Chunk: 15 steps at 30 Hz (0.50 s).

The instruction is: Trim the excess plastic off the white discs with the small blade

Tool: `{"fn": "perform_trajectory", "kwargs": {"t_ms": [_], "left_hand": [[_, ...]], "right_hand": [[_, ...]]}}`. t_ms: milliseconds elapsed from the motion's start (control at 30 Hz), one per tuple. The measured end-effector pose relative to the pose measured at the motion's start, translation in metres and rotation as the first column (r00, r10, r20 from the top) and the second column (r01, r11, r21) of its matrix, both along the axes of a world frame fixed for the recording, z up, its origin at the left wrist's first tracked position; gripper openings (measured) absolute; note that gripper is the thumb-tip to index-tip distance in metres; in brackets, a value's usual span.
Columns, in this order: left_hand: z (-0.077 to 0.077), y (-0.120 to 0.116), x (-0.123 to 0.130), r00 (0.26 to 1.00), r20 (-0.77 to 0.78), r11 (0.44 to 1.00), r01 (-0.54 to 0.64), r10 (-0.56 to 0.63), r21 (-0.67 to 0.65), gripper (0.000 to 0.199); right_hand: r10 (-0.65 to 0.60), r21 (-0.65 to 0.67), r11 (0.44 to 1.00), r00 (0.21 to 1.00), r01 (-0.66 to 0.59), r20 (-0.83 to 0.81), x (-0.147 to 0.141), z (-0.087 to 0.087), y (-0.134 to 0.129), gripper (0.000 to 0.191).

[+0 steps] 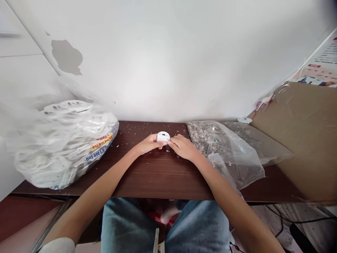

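Observation:
A small white round plastic casing (163, 136) sits at the middle of the dark wood-grain table (158, 179), near its far edge. My left hand (150, 144) grips it from the left side, with the fingers curled around it. My right hand (183, 147) presses against it from the right, and its fingertips meet the lower edge. Most of the casing's underside is hidden by my fingers. Small pale shavings lie scattered on the tabletop around both hands.
A large clear bag of white plastic discs (63, 147) stands at the left. A clear bag of grey speckled scraps (221, 147) lies to the right, with a white disc (244, 120) behind it. Brown cardboard (305, 140) leans at the right; a white wall rises behind.

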State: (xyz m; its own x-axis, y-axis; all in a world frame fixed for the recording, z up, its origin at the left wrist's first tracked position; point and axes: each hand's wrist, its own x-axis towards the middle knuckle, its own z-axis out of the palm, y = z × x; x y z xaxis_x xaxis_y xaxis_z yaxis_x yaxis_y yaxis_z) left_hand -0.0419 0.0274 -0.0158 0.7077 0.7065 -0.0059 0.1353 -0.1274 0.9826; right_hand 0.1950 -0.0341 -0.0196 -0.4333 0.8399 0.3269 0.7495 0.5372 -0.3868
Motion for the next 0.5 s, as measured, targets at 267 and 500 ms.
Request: {"fn": "perform_trajectory", "kwargs": {"t_ms": [267,500], "left_hand": [[0.001,-0.009,0.004,0.996,-0.05,0.987,-0.068,0.076,0.145,0.037],[-0.002,-0.011,0.011,0.981,0.022,0.975,-0.194,0.193,0.113,0.039]], "right_hand": [[-0.1,-0.015,0.995,0.991,0.102,0.093,-0.003,-0.003,-0.002,0.043],[-0.084,-0.001,0.996,0.996,0.084,0.001,-0.004,-0.001,0.002,0.045]]}}
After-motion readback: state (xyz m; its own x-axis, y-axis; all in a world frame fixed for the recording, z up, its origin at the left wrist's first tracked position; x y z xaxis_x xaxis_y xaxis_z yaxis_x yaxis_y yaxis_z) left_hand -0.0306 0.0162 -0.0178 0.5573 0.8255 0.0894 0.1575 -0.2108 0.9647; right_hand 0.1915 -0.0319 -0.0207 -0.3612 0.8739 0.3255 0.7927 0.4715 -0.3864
